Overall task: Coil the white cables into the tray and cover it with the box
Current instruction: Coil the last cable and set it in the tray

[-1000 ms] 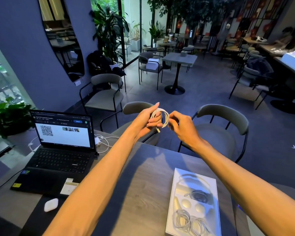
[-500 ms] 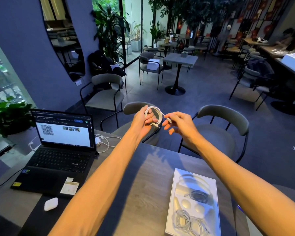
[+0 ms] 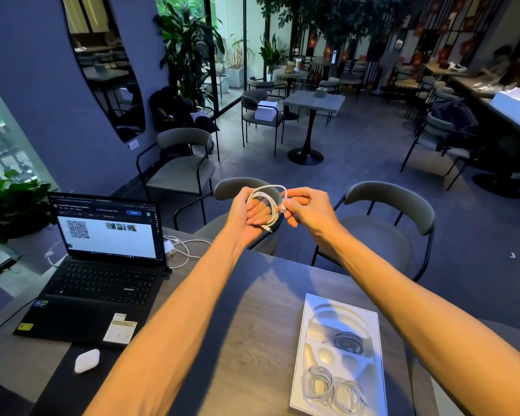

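- i see my left hand (image 3: 250, 217) held out past the table's (image 3: 246, 340) far edge, fingers curled loosely through a small coil of white cable (image 3: 267, 207).
- my right hand (image 3: 305, 209) pinches the loose end between thumb and fingertips.
- i'd keep each loop the same size and tuck the end in, so it stays round.
- the cable looks thin, smooth and springy.
- the tray (image 3: 305, 382) lies near me on the wood-grain table, white with moulded hollows, two coils already inside.

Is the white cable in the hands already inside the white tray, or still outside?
Outside. The white cable is looped in the left hand, with the right hand pinching its end, above the table's far edge; the white tray lies nearer.
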